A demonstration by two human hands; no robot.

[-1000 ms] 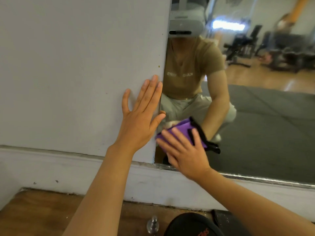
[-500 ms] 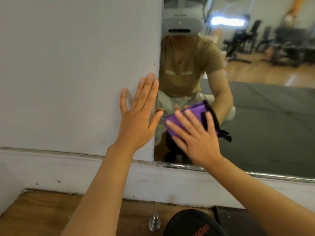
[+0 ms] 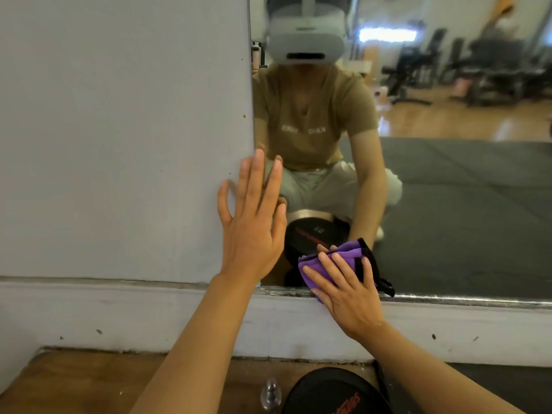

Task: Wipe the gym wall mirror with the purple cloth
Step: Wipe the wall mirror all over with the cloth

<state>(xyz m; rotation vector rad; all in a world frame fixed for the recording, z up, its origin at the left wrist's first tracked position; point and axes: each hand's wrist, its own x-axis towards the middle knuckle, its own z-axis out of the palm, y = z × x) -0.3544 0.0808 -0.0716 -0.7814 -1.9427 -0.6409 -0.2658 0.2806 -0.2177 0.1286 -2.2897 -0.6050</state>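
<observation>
Compared with half a second ago, the right hand (image 3: 348,297) and the purple cloth (image 3: 334,265) sit lower on the mirror (image 3: 448,189), now at its bottom left corner, with the heel of the hand overlapping the metal bottom edge (image 3: 463,299). Before, the cloth was higher, level with the thumb of the left hand (image 3: 251,231). The left hand is in much the same spot, though its fingertips now cross the mirror's left edge rather than lying wholly on the grey wall (image 3: 119,130).

Right grip: fingers straight and spread, pressing the cloth flat against the glass, not curled round it. Left grip: released, palm flat, fingers extended upward, resting on wall and mirror edge.

Cloth: folded, purple with black trim. Long axis runs roughly left to right, tilted slightly, with the black-trimmed end pointing right and down and the folded purple end pointing left.

Writing: reflected shirt lettering is mirrored and too blurred to read. The reflected weight plate (image 3: 316,234) shows a small mark, unreadable. The black plate (image 3: 331,392) on the wooden floor (image 3: 74,383) at the bottom of the frame carries orange lettering, cut off and illegible. A small metal knob (image 3: 271,394) stands just left of it.

White baseboard (image 3: 119,318) runs beneath wall and mirror.
</observation>
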